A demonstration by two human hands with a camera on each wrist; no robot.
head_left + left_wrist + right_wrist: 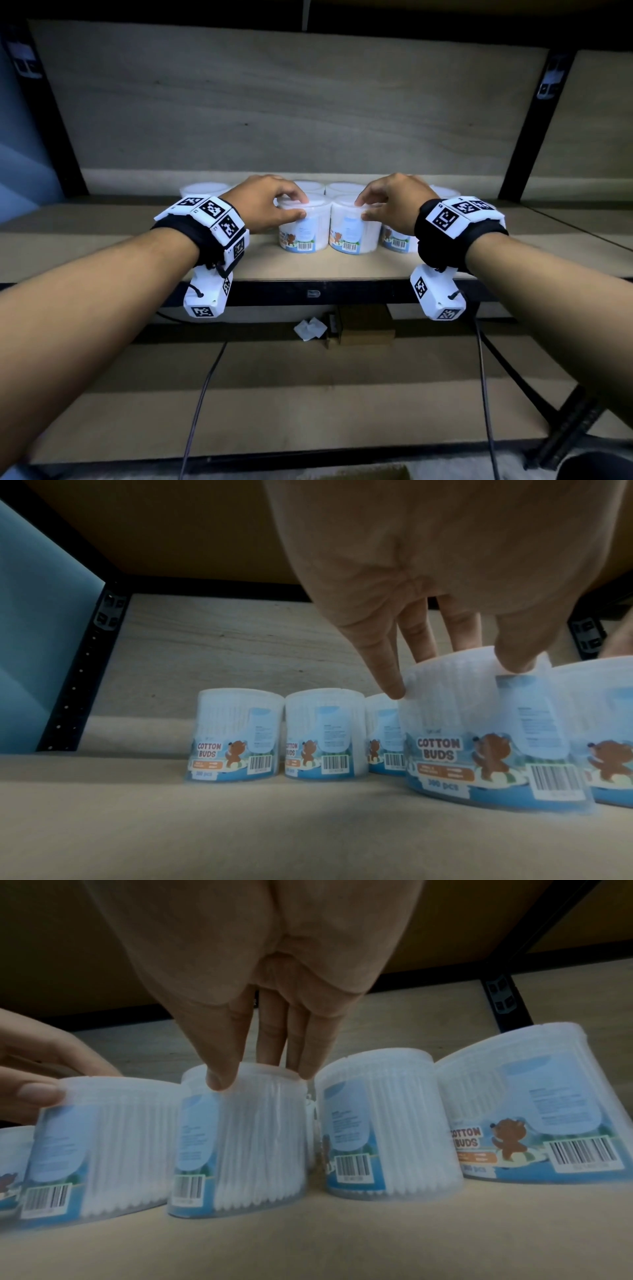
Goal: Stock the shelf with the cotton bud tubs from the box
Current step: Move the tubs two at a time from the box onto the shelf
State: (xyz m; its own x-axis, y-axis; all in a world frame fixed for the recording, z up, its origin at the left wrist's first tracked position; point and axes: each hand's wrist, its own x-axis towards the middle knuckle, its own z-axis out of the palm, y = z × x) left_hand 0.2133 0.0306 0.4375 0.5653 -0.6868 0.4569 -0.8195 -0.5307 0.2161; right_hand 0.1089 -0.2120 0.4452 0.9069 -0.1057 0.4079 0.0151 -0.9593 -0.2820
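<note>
Several clear cotton bud tubs with blue bear labels stand on the wooden shelf (308, 267). My left hand (298, 207) grips the lid rim of one front tub (301, 229) from above, thumb on the near side. In the left wrist view that hand (455, 674) holds its tub (479, 737), which stands on the board. My right hand (363, 209) grips the neighbouring front tub (354, 229) the same way. The right wrist view has this hand (260, 1074) pinching its tub (246, 1137) at the lid. The two held tubs stand side by side, almost touching.
More tubs stand behind and to both sides (240, 737) (387, 1123) (514, 1110). Black uprights (527, 137) frame the shelf bay. On the lower shelf lie a small cardboard box (364, 325) and crumpled white paper (310, 329). Cables (202, 394) hang below the wrists.
</note>
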